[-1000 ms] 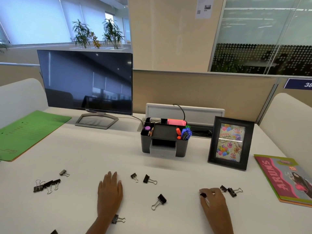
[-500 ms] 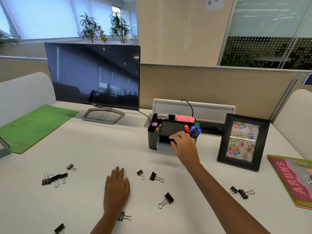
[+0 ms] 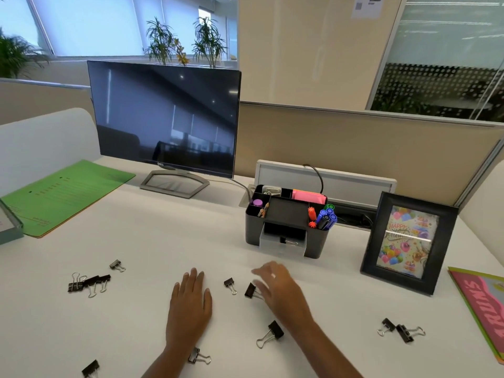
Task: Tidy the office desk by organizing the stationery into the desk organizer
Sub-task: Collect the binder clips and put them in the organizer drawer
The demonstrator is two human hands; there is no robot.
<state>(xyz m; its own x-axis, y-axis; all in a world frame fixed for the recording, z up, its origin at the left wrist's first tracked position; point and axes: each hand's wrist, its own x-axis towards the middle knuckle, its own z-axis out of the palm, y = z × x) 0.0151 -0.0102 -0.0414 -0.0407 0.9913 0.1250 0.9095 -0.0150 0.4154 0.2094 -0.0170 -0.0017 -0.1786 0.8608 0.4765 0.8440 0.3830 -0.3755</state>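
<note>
The left hand [image 3: 191,304] lies flat on the white desk [image 3: 163,241], fingers straight and close together, holding nothing. The right hand [image 3: 278,291] hovers with fingers loosely spread, and it looks empty too, though it's blurred. It is just beside a black binder clip [image 3: 250,290]; I can't tell whether it is touching. A smaller clip [image 3: 229,284] sits between the two hands and another clip [image 3: 274,332] lies by the right forearm. A cluster of clips [image 3: 88,283] lies off to the left and a pair of clips [image 3: 401,330] off to the right. Beyond them the desk organizer [image 3: 252,227] stands with its little drawer [image 3: 281,251] open, one clip showing inside. I'd judge these clips light, rigid and springy. The wire loops swing loosely, so pinching the black body, or both loops together, looks the surest hold.
</note>
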